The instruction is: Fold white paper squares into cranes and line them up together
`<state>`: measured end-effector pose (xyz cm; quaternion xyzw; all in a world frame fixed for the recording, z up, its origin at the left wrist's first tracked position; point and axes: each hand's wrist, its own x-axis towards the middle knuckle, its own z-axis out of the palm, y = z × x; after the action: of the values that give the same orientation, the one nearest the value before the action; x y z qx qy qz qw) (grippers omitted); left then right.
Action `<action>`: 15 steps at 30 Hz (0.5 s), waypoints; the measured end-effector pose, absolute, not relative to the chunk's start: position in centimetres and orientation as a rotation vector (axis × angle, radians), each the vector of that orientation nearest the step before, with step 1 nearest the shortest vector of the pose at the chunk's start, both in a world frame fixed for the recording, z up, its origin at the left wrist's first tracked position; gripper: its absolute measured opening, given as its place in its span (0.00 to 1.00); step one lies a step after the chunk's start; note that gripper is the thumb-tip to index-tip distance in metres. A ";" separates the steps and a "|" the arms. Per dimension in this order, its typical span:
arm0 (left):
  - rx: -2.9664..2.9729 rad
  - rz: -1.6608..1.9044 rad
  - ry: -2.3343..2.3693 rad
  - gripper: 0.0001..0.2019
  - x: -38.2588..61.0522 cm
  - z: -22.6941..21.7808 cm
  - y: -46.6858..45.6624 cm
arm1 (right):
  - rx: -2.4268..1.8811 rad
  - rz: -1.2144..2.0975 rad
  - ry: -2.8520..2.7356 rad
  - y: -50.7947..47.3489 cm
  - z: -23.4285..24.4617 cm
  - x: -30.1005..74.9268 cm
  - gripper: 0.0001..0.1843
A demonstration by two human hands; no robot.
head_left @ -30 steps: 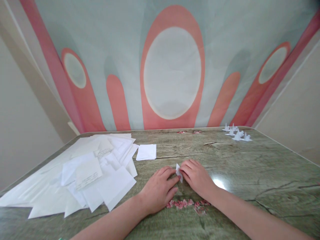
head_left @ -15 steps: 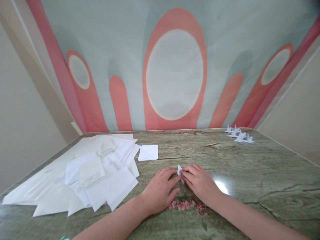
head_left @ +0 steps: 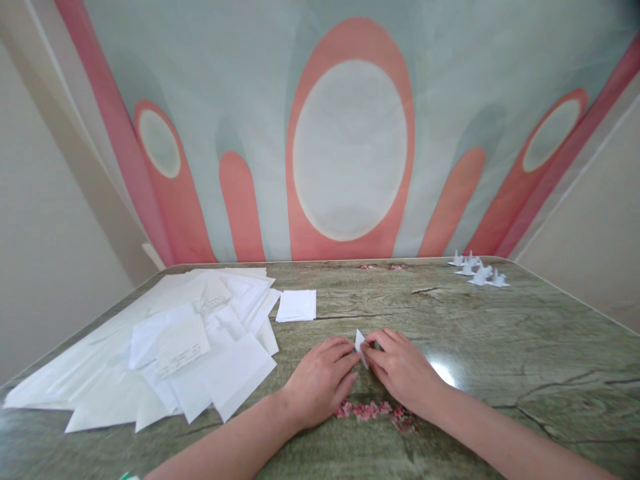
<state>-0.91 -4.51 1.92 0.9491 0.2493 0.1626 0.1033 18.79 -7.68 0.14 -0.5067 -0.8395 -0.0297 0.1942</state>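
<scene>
We are pinching a small folded paper piece (head_left: 361, 341) between both hands, just above the surface (head_left: 500, 347).
Our left hand (head_left: 320, 380) and right hand (head_left: 403, 370) are each closing their grip on it, seemingly at 1 crease. We are judging it light, thin, easily crushed, best taken by its folded edges. A loose paper pile (head_left: 175, 347) is lying left, a square stack (head_left: 297, 305) beyond it, folded figures (head_left: 480, 273) far right; none is blocking us.

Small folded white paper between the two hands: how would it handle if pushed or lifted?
Likely very light: the folded paper is tiny beside the left hand and right hand pinching it. Probably stiffer than a flat sheet, since its creased tip stands up. It may skid if pushed: the table looks glossy, with a glare spot.
</scene>
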 end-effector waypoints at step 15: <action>2.787 0.485 0.790 0.15 -0.8 1.7 -4.5 | -1.422 -0.075 -2.391 -7.4 0.2 18.9 0.09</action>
<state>-0.80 -4.51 1.74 0.9440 0.2674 0.1642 0.1022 18.89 -7.39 0.24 -0.5027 -0.8454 -0.0266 0.1785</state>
